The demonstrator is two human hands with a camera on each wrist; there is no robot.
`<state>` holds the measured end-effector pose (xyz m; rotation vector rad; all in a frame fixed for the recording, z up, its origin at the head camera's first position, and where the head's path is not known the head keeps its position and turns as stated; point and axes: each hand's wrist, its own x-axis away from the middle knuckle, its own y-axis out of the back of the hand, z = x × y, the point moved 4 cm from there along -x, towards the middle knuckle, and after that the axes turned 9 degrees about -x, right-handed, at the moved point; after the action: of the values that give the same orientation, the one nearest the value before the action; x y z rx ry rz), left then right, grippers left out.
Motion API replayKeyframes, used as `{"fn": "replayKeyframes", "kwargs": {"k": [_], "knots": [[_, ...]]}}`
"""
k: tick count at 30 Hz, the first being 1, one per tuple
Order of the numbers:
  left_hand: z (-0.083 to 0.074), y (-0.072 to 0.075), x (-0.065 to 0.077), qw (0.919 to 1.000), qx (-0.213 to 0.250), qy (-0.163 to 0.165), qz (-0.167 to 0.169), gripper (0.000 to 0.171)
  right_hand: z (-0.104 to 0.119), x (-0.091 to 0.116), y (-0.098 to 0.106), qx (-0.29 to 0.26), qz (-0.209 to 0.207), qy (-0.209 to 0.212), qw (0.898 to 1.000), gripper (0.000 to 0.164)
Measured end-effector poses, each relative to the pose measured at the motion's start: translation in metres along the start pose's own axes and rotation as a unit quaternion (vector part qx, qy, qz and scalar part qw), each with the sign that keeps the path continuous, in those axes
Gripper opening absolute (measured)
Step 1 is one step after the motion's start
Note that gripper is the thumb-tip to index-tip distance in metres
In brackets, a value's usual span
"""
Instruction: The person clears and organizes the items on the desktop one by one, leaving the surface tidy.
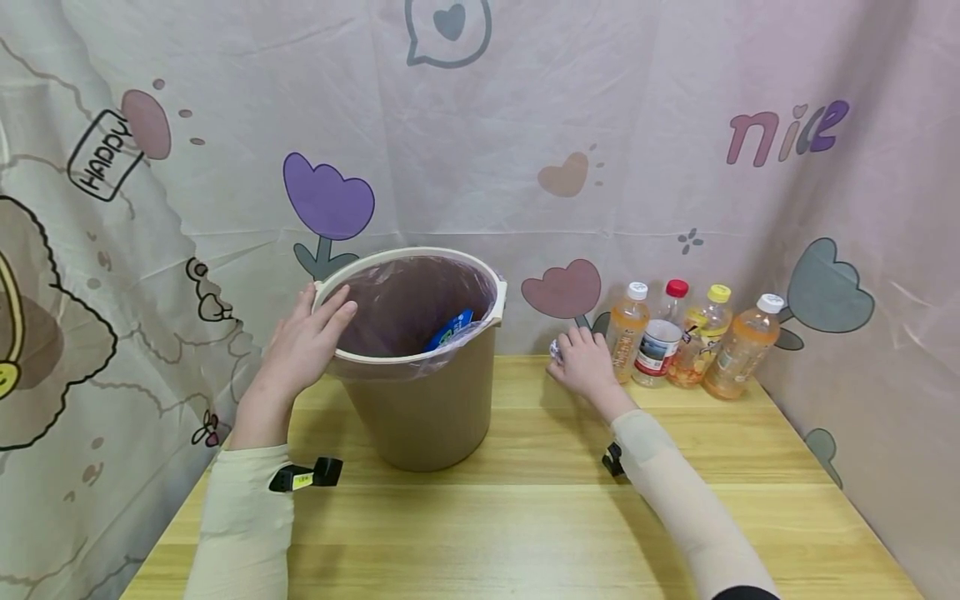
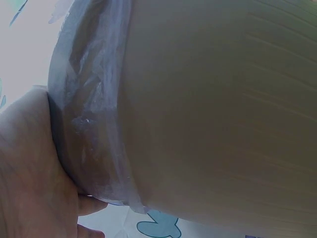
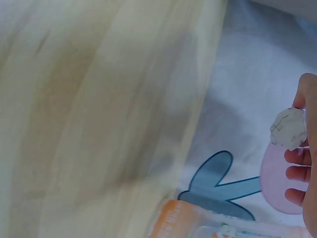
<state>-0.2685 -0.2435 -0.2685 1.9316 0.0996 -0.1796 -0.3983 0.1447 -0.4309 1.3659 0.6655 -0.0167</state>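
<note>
Showing the main hazards first, the head view places a small crumpled ball [image 1: 555,350] in the right hand [image 1: 587,362]. We judge that the ball could slip, since the digits meet it only at its margins and its surface is uneven. The first bottle [image 1: 628,333] stands just beside this hand, at two o'clock; a swing of the wrist that way could topple it against the three other bottles [image 1: 658,346]. The left hand [image 1: 303,346] lies over the rim [image 1: 390,360] of the bin [image 1: 420,421] at nine o'clock; lopsided pressure there might, in our judgement, tilt the bin or drag the liner [image 2: 94,89] inward over the wrapper [image 1: 450,329], which lies within at four o'clock.

As to position, in the right wrist view we find the ball clamped between the thumb [image 3: 301,94], at one o'clock from it, and the uppermost of the visible fingertips [image 3: 297,156], between five and six o'clock; the other two curl below, apart from it. Part of the ball protrudes toward nine o'clock. Whether it touches the table [image 1: 465,533] we cannot tell, nor how firmly the left hand's digits close on the rim.
</note>
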Motion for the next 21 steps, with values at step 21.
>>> {"fn": "replayKeyframes", "kwargs": {"k": [21], "knots": [[0.000,-0.001,0.000,0.9999,0.005,-0.004,-0.009,0.072,0.019,0.008,0.045,-0.015,-0.156,0.084,0.984,0.031]]}}
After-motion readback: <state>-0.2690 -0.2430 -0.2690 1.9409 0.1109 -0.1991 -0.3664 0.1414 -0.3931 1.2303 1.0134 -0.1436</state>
